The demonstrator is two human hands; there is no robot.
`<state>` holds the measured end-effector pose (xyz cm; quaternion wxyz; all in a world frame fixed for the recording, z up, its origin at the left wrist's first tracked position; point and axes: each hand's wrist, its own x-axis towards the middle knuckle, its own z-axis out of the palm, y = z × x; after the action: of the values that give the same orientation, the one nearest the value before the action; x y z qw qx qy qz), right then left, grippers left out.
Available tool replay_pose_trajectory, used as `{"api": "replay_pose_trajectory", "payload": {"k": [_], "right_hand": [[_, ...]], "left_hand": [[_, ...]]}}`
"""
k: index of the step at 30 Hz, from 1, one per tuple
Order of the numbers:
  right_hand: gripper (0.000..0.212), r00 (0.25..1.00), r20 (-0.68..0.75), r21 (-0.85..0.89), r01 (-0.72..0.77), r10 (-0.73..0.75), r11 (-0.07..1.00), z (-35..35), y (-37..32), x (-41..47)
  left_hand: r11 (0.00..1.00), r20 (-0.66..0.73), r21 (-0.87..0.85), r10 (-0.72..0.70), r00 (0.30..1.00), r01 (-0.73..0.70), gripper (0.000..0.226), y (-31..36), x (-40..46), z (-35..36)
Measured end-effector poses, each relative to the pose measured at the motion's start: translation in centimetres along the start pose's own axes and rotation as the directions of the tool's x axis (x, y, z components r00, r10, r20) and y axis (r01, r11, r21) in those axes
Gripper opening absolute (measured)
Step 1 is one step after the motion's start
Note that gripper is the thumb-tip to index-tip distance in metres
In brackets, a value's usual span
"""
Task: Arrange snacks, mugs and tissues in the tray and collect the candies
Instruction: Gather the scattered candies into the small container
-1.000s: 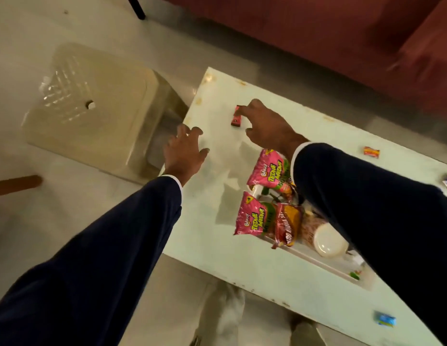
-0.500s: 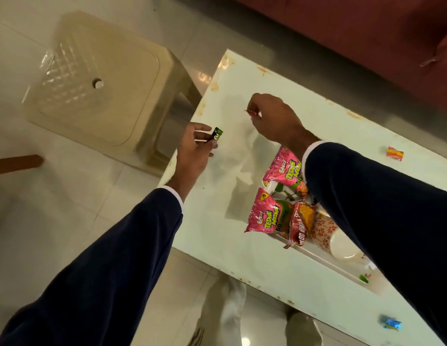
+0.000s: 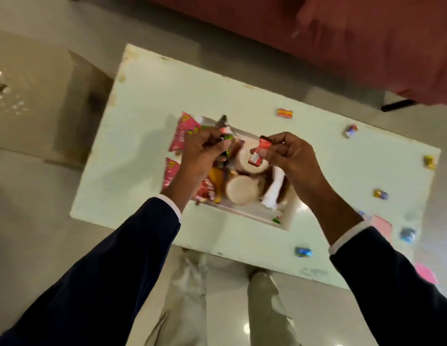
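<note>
So I'm hovering both hands over the tray (image 3: 242, 213) right now, each one holding a candy. My left hand (image 3: 201, 156) is pinching a little green candy (image 3: 227, 138) at the fingers (image 3: 215, 146), and my right hand (image 3: 289, 158) is pinching a red candy (image 3: 260, 152) between thumb and forefinger, long axis running roughly up and down in the view, tilted a bit. Both candies are hanging straight above the tray's middle, more or less over the two mugs (image 3: 242, 189), so as I'm reading it the next drop is basically down, not sideways. The tray is already carrying the pink snack packs (image 3: 181, 134) on its left side, the mugs in the middle and the white tissues (image 3: 273, 188) on the right. Plenty of loose candies are still sitting on the surface (image 3: 142, 146), all off to my right: an orange one (image 3: 285, 113) at the far side, a few along the right edge, and a blue one (image 3: 303, 252) near the front edge. My right hand is clearly nearer to all of those, so I'm guessing it does most of the remaining pickups. Picture's a bit blurry, so I can't tell the wrappers' brands.
</note>
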<state>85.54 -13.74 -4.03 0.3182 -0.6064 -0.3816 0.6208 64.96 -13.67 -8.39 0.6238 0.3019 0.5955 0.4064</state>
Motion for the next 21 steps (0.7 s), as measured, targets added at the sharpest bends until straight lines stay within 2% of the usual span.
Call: {"api": "replay_pose_trajectory", "payload": {"k": [4,7,10,14,18,21], "right_hand": [[0.020,0.987,-0.143,0.076,-0.065,0.075,0.995,-9.6,4.3,-6.0],[0.018,0.963,-0.245,-0.017,-0.124,0.116,0.992,-15.5,7.8,-9.7],[0.021,0.915,-0.373,-0.123,-0.213,0.154,0.969,-21.0,11.6,-12.2],[0.019,0.830,-0.501,-0.107,-0.340,0.245,0.934,-26.7,16.2,-14.4],[0.014,0.811,-0.546,-0.112,-0.320,0.211,0.941,-28.6,18.4,-14.6],[0.015,0.823,-0.536,-0.203,-0.343,0.189,0.917,-28.9,19.3,-14.1]], "left_hand": [[0.993,0.176,0.108,-0.058,0.983,0.039,0.026,-3.5,-3.6,11.3],[0.971,0.249,0.236,-0.103,0.963,0.042,0.022,-6.5,-6.2,18.7],[0.932,0.254,0.362,-0.106,0.961,0.007,0.015,-9.7,-7.8,24.5],[0.830,0.267,0.555,-0.124,0.956,-0.048,0.007,-13.8,-8.7,30.3],[0.709,0.347,0.686,-0.116,0.931,-0.167,0.007,-16.8,-8.8,33.1],[0.602,0.389,0.753,-0.084,0.917,-0.265,0.013,-17.9,-8.5,34.1]]}}
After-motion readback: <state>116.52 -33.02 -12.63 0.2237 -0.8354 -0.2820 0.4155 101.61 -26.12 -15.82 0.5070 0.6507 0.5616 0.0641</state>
